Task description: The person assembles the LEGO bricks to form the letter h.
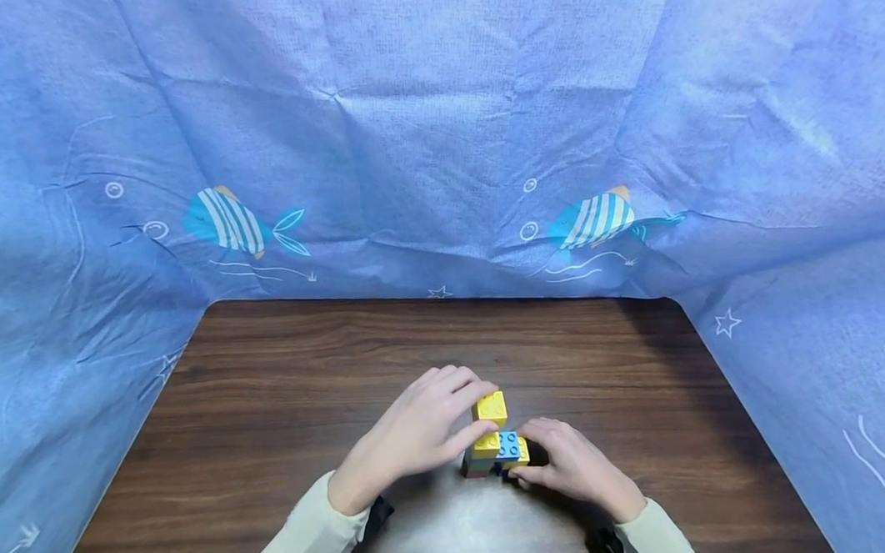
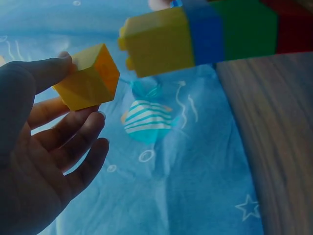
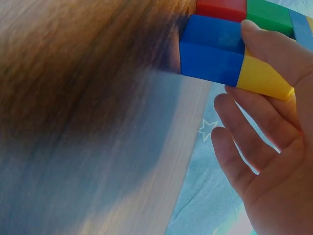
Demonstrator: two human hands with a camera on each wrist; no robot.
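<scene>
My left hand pinches a loose yellow toy building brick between thumb and fingers, its hollow underside facing the stack. In the left wrist view a gap separates it from the studs of the stack's top yellow brick. Below that top brick come a blue brick, a green one and a red one. My right hand grips a second, shorter column beside the stack, thumb and fingers on its yellow brick. Under this yellow brick stands a dark blue brick.
The bricks stand on a dark wood-grain table near its front middle. Blue cloth printed with fish hangs behind the table and along both sides.
</scene>
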